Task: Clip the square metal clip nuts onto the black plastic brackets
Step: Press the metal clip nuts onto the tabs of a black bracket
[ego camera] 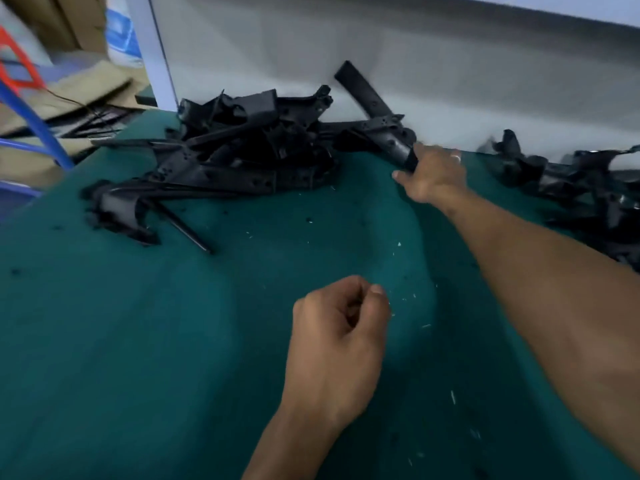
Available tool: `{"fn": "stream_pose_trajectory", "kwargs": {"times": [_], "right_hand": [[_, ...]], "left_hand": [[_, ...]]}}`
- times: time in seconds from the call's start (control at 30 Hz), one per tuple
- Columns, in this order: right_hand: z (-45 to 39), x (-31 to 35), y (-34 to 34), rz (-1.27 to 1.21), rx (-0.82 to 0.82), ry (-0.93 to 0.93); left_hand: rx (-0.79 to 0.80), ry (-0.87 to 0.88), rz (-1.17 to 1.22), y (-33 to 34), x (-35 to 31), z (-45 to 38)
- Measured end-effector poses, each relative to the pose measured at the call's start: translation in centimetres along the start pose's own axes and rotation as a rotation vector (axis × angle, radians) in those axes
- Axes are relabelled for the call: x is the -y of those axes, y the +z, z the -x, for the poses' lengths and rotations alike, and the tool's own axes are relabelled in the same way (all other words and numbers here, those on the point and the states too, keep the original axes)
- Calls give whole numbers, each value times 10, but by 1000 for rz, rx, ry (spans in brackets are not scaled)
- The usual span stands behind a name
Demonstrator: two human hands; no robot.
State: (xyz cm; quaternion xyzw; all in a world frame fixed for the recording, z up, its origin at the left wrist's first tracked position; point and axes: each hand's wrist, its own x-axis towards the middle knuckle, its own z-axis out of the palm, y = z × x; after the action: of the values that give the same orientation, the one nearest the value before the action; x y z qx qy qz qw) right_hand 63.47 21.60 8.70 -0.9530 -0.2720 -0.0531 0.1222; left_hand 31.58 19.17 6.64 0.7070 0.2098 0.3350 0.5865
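Green cloth covers the tabletop [173, 341], open across the lower left of the frame. Upper centre, the right hand [431, 176] grips a black bracket [394, 142] at the edge of the bracket pile [235, 157]. Lower centre, the left hand [337, 341] is curled, with no visible clip nut in it.

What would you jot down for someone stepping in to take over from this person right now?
Right hand: stretched out to the far edge of the green mat, gripping the end of a black bracket beside the main pile.
Left hand: near you over the mat, fingers curled; whether it holds a clip nut cannot be seen.
A second heap of brackets lies far right.
Done: no clipped bracket is visible.
Left: pull the bracket in, clip on a nut, repeat through the piles.
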Motion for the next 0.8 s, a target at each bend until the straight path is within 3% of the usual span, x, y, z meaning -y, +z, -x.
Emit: {"fn": "stream_pose_trajectory", "kwargs": {"times": [0.17, 0.3, 0.37, 0.47, 0.63, 0.73, 0.8], "right_hand": [[8, 12, -16, 93, -163, -38], [37, 5, -57, 23, -249, -65], [65, -4, -72, -144, -204, -52], [126, -9, -75, -632, -57, -28], [242, -3, -63, -1364, 169, -66], [290, 9, -59, -1465, 244, -24], [309, 16, -58, -1442, 255, 7]], "left_hand": [[7, 4, 0, 0, -2, 0], [8, 33, -34, 1, -1, 0], [-3, 21, -17, 2, -1, 0], [-7, -10, 63, 0, -4, 2], [141, -53, 81, 1, -19, 9], [199, -119, 243, 5, -35, 18], [168, -129, 183, 8, -53, 23]]}}
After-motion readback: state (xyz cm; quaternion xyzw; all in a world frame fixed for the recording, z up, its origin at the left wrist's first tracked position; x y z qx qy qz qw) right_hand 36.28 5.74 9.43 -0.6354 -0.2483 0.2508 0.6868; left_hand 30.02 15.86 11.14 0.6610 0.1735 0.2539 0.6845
